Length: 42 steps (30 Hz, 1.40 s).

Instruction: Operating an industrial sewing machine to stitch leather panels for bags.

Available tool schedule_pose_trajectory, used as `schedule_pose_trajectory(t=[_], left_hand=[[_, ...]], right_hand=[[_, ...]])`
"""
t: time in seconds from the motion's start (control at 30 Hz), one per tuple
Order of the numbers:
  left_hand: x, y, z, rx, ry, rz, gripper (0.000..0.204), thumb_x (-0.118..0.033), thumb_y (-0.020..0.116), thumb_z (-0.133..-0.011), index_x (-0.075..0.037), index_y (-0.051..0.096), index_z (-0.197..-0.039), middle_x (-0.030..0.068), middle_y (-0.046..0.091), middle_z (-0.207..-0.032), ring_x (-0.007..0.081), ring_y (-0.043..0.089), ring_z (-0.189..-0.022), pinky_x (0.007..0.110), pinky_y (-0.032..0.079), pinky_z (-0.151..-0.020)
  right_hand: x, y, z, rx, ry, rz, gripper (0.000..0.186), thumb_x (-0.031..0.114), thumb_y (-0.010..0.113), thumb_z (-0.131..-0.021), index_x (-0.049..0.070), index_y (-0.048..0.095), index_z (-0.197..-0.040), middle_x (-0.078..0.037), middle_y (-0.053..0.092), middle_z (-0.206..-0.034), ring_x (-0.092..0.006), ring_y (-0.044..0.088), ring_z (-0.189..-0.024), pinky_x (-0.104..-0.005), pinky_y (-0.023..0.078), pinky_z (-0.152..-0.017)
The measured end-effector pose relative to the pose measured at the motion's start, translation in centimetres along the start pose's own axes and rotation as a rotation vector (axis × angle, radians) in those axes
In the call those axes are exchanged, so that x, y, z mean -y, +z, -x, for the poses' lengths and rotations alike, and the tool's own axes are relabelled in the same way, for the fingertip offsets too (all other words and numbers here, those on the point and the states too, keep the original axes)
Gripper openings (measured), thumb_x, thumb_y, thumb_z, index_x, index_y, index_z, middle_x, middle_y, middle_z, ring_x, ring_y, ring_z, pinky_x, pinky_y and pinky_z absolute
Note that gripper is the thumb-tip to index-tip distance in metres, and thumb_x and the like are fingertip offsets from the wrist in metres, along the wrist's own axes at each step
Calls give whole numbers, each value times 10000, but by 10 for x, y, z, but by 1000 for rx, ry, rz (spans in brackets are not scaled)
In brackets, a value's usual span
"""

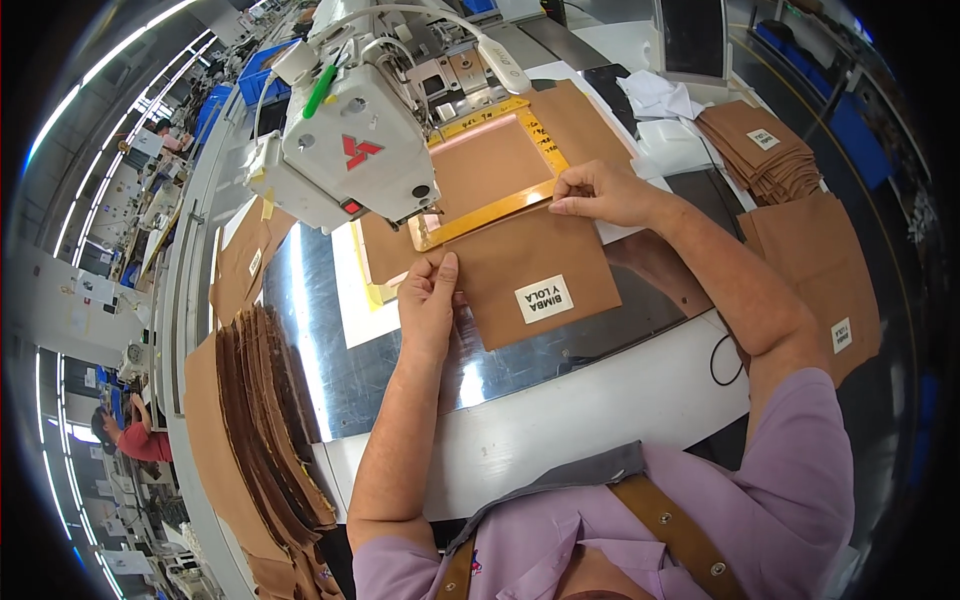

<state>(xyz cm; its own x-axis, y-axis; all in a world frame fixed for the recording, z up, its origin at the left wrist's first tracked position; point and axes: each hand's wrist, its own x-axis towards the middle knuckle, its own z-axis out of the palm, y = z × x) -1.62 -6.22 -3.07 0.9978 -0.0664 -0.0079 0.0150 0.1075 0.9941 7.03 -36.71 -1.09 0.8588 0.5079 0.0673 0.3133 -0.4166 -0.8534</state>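
Note:
A brown fabric panel (500,270) with a white printed label lies partly under the yellow clamp frame (490,222) of a white sewing machine (350,140). My left hand (428,300) pinches the panel's left edge, thumb uppermost, just below the frame's near left corner. At the frame's near right corner, my right hand (605,193) pinches the panel's right edge between thumb and fingers. More brown material shows inside the frame. The machine's head stands over the frame's left side, hiding part of it.
A thick stack of brown panels (260,400) stands at the left of the shiny metal plate (400,385). Folded brown pieces (765,150) and another labelled brown panel (815,275) lie at the right. Behind them is a white cloth (660,95). Far left, a person in red (145,440) sits.

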Motion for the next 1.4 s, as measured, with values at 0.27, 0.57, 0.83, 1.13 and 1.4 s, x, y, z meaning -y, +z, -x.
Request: schedule_pose_trajectory(t=[0.27,0.57,0.83,1.13,1.4], left_hand=[[-10,-8,-17,-132,41,-375,228,-208,723,-966,17,748,-991,26,707,-787,71,607,-644,223,479,-580],[8,-76,-73,-374,190,-565,144,-121,719,-903,9,747,-960,-13,657,-739,44,514,-640,227,419,-587],[18,-117,-151,-72,901,-1316,199,-53,686,-874,45,683,-1047,105,725,-1040,184,665,-900,314,532,-800],[22,-77,-186,102,543,-1057,320,-283,584,-1046,-113,708,-1287,172,547,-1411,288,453,-1405,436,366,-1157],[17,-62,-179,58,616,-1242,385,-351,625,-1013,-129,687,-1321,222,493,-1492,374,467,-1375,466,334,-1179]], right_hand=[[5,-17,-19,29,55,-82,177,217,726,-957,46,700,-919,12,624,-786,-59,586,-725,-223,485,-603],[-46,-39,-117,-188,-207,82,227,271,753,-927,45,747,-953,-17,696,-811,-113,625,-756,-321,516,-709],[-58,-16,-163,-454,95,298,264,438,760,-860,207,785,-984,-21,763,-906,-229,717,-870,-382,556,-808],[-47,-11,-159,-456,163,325,232,433,740,-870,240,790,-988,-6,769,-965,-230,716,-965,-395,549,-865],[-45,-6,-158,-495,82,395,239,402,736,-876,199,784,-992,-43,771,-971,-252,718,-945,-400,554,-847]])
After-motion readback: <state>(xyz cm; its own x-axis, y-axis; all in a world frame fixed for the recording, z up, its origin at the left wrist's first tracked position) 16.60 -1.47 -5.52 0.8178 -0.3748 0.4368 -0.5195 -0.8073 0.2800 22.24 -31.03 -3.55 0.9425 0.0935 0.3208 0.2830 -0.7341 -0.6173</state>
